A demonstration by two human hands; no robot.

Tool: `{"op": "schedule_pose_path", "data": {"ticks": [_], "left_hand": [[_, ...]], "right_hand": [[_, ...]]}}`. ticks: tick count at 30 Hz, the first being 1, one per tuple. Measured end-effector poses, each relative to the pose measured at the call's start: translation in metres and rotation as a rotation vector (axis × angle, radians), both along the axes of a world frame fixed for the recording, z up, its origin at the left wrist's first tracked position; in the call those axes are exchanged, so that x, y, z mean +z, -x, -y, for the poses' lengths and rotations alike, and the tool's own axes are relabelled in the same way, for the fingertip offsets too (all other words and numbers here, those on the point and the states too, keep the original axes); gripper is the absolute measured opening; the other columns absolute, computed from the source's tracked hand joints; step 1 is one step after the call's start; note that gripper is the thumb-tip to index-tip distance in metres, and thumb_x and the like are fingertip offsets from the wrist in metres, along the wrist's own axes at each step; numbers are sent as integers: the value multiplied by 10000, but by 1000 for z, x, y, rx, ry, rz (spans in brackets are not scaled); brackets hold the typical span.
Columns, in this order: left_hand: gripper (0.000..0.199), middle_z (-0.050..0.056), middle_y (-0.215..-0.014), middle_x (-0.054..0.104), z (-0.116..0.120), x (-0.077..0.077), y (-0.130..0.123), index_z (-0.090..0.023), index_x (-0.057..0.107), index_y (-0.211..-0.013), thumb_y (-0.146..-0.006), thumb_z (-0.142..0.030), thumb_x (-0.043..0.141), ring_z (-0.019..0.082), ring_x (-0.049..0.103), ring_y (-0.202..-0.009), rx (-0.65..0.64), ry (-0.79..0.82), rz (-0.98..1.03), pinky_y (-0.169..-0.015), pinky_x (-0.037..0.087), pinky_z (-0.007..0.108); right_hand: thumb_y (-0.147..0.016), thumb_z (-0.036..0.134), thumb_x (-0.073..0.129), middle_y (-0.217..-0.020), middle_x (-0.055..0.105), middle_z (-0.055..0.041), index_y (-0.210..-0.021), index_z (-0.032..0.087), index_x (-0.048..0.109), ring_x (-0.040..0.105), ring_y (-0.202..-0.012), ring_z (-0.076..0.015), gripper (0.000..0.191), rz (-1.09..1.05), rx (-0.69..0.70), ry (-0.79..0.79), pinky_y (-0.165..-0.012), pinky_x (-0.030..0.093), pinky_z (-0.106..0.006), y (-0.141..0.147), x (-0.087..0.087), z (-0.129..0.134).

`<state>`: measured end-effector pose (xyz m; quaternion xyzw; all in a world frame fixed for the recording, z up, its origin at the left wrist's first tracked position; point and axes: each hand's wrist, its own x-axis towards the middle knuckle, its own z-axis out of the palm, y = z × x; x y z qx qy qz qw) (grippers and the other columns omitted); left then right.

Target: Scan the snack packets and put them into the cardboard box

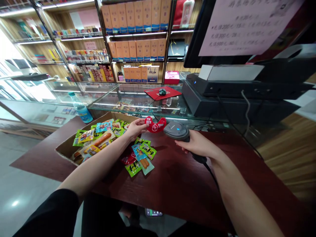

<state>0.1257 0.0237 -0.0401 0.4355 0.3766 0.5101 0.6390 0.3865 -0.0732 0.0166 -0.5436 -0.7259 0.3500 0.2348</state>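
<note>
My left hand (pixel 137 128) pinches one end of a red curved snack packet (pixel 155 126) with white labels, held above the table. Closed round its grip, my right hand (pixel 195 143) holds a dark grey barcode scanner (pixel 176 130) whose head points at the packet, a small gap between them. A blue light shows on top of the scanner. Under my left wrist lies a loose pile of small snack packets (pixel 147 150), green, blue, red and one with brown sausages. Left of it stands an open cardboard box (pixel 64 152) full of similar packets, partly hidden by my left forearm.
A plastic bottle with blue liquid (pixel 83 112) stands behind the box. On the glass counter (pixel 106 98) lie a red mat (pixel 174 93) and a mouse (pixel 162 92). A monitor (pixel 197 39) and dark cash-register units (pixel 209 102) stand at right. The scanner cable (pixel 211 172) trails beside my right forearm.
</note>
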Motion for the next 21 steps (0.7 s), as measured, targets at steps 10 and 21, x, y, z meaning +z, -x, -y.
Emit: {"op": "schedule_pose_path", "data": {"ticks": [10,21], "left_hand": [[415,66,-863,714,-5,22,25,-118,630,-919,-577,-193,852,171,691,-742,103,-56,-31,-698,579,326],[436,62,-869,713,25,82,170,-122,682,-904,-546,-280,873,193,710,-837,408,-249,-237,-841,571,350]], "right_hand": [[-790,369,627,-618,629,-9,-924,165,587,603,-505,-158,248,-26,11,0,-486,487,-261,-2,-5,-1],[-789,409,629,-625,652,-22,-971,150,588,621,-503,-164,320,20,53,18,-476,470,-256,10,-19,-5]]}}
